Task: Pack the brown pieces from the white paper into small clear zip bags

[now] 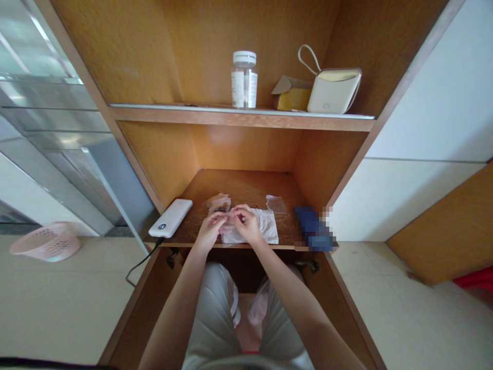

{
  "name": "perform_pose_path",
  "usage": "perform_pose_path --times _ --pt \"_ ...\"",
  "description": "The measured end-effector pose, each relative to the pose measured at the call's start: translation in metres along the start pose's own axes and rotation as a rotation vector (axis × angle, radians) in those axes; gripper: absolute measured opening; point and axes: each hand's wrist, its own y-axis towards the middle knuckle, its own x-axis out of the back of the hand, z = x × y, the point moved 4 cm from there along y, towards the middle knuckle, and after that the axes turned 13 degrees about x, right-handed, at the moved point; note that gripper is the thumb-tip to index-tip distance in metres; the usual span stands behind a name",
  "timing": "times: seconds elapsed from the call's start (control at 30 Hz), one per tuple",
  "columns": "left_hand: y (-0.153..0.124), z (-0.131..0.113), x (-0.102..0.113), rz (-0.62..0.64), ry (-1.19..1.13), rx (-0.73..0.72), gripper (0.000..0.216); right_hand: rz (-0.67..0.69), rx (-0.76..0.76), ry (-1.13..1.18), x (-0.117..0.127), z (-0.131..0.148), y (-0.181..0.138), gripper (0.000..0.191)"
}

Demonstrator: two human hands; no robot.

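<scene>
My left hand [211, 229] and my right hand [246, 224] meet over the front of a wooden shelf [246, 182]. Both have their fingers pinched together on a small item between them, too small to name. Under them lies a white tissue or cloth [267, 226]. A crumpled clear wrapper [219, 201] lies just behind my left hand. A small clear plastic bag [276, 203] rests behind my right hand.
A white power bank [171, 217] with a cable lies at the shelf's left front. A dark blue object [313, 226] sits at the right front. On the upper shelf stand a clear bottle [244, 79], a small cardboard box [290, 93] and a cream pouch [333, 91]. A pink basket [46, 240] is on the floor left.
</scene>
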Motion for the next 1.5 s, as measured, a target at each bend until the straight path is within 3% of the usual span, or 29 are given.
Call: perform_pose_path --times 1.5 --pt "-0.0025 -0.0011 -0.0031 -0.002 -0.050 0.062 0.032 -0.110 -0.048 -0.131 0.0098 -0.0020 0.0009 0.024"
